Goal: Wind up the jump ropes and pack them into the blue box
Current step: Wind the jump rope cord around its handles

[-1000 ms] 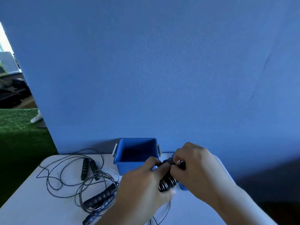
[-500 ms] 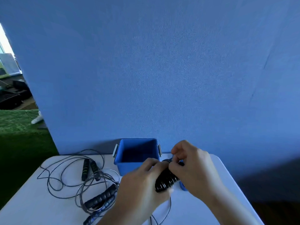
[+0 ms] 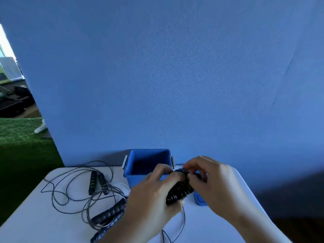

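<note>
Low centre, my left hand and right hand both curl round the black handles. They half hide a blue piece.

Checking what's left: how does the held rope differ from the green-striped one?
The held rope is a black bundle gripped by left hand and right hand; the green-striped rope lies untouched on the table. Its cord sprawls in loops; the held rope trails little. Neither is in the blue box.
</note>
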{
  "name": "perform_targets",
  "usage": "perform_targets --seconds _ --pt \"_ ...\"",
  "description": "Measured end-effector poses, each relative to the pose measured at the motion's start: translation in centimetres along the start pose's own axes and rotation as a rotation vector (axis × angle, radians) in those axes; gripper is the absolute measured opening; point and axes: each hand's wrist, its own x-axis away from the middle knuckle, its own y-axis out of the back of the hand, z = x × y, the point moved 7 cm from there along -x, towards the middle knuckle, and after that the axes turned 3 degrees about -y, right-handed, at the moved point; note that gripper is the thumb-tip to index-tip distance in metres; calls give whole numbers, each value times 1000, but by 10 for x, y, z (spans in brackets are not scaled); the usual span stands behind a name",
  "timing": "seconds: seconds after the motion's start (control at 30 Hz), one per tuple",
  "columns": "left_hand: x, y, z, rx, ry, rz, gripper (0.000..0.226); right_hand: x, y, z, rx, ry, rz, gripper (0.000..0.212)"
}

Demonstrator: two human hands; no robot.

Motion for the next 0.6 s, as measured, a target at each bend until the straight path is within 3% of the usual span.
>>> perform_targets --seconds 0.17,0.3,0.47,0.6 --pt "-1 -5 3 6 17 16 50 -1 -4 3 116 116 88 30" --pt "-1 -13 6 15 16 18 54 0 -7 9 378 182 191 21" --pt "4 -11 12 18 74 -5 57 1 -2 19 508 282 52 9" --pt "6 -2 7 45 145 -42 57 0 -7 15 404 319 62 12"
